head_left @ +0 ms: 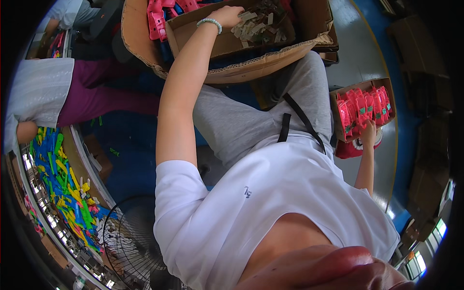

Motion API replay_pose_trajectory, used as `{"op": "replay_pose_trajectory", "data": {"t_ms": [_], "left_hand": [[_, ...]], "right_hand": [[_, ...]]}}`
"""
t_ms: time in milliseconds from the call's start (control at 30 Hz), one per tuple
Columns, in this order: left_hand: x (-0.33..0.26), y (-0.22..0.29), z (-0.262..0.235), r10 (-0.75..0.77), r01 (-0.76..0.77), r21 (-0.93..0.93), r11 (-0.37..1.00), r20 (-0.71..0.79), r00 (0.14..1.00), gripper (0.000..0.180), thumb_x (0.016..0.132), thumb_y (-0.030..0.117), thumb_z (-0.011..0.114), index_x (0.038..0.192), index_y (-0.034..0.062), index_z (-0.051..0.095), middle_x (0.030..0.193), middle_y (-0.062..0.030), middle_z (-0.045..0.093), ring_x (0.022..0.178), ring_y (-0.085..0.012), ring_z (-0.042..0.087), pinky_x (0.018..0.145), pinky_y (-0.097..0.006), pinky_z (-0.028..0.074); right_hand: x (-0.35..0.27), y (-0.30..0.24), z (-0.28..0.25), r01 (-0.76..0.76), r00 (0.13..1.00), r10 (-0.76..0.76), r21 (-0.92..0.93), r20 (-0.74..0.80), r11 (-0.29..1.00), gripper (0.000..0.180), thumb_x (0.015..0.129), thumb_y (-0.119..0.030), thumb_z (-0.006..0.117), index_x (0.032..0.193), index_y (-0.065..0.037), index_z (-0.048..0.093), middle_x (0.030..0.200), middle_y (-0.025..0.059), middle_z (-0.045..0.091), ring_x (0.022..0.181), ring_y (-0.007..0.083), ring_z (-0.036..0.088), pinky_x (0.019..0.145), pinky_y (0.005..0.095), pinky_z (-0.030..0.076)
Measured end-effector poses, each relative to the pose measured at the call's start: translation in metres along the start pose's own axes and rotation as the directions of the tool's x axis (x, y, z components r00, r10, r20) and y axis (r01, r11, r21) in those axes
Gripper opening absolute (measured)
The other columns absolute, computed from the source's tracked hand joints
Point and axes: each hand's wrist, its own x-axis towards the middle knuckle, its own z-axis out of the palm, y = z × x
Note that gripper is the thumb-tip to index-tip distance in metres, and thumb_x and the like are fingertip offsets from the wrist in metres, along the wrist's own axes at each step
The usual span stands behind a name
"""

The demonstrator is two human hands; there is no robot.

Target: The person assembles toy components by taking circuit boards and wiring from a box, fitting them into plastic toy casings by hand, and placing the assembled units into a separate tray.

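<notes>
My left hand, with a pale bead bracelet on the wrist, reaches into a large cardboard box at the top. Its curled fingers rest beside a heap of small beige pieces; whether they hold one is hidden. Pink plastic parts lie in the same box's left part. My right hand is at the near edge of a small cardboard box on the right, fingers closed on one of the pink packets standing in a row inside. A red and white thing lies under that box.
Another person in a white top and purple trousers bends over a curved bench covered with several blue, yellow and green plastic parts. A wire fan guard stands lower left. Dark cardboard boxes line the right side.
</notes>
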Motion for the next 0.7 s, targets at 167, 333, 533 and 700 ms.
{"op": "replay_pose_trajectory", "data": {"t_ms": [167, 333, 533, 700], "left_hand": [[0.005, -0.059, 0.014, -0.014, 0.013, 0.022, 1.0, 0.043, 0.999, 0.042, 0.086, 0.015, 0.057, 0.128, 0.0089, 0.06, 0.119, -0.0188, 0.065, 0.112, -0.0354, 0.061, 0.096, -0.043, 0.049], [-0.005, -0.018, 0.02, -0.082, 0.093, -0.037, 0.995, 0.227, 0.97, 0.044, 0.085, 0.019, 0.062, 0.128, 0.0092, 0.059, 0.121, -0.017, 0.064, 0.103, -0.0324, 0.065, 0.094, -0.04, 0.051], [-0.009, 0.007, 0.022, -0.017, 0.07, -0.176, 0.982, 0.285, 0.958, 0.042, 0.083, 0.02, 0.065, 0.122, 0.0052, 0.064, 0.115, -0.0142, 0.067, 0.101, -0.0276, 0.066, 0.087, -0.038, 0.053], [-0.014, -0.017, 0.031, 0.003, 0.106, -0.305, 0.946, 0.337, 0.942, 0.034, 0.081, 0.015, 0.067, 0.112, 0.002, 0.07, 0.106, -0.0135, 0.071, 0.098, -0.0266, 0.067, 0.08, -0.035, 0.054]], "right_hand": [[0.01, 0.014, 0.002, 0.074, 0.987, -0.068, -0.037, 0.148, 0.997, 0.029, 0.077, -0.019, 0.071, 0.098, -0.001, 0.064, 0.099, 0.0194, 0.062, 0.098, 0.0394, 0.06, 0.082, 0.0472, 0.048], [0.003, 0.022, 0.002, 0.013, 0.996, -0.014, 0.013, 0.085, 1.0, 0.035, 0.078, -0.026, 0.073, 0.103, -0.002, 0.066, 0.1, 0.0191, 0.064, 0.097, 0.0372, 0.061, 0.085, 0.0451, 0.049], [0.028, -0.005, -0.012, 0.025, 0.995, -0.038, 0.14, 0.092, 0.99, 0.029, 0.086, -0.023, 0.067, 0.104, 0.0, 0.065, 0.105, 0.0183, 0.063, 0.101, 0.0378, 0.06, 0.087, 0.0446, 0.048], [0.068, -0.078, -0.072, 0.158, 0.975, -0.149, 0.048, -0.163, 0.986, 0.026, 0.089, -0.021, 0.064, 0.106, -0.002, 0.066, 0.111, 0.0148, 0.063, 0.103, 0.0356, 0.06, 0.091, 0.0439, 0.048]]}}
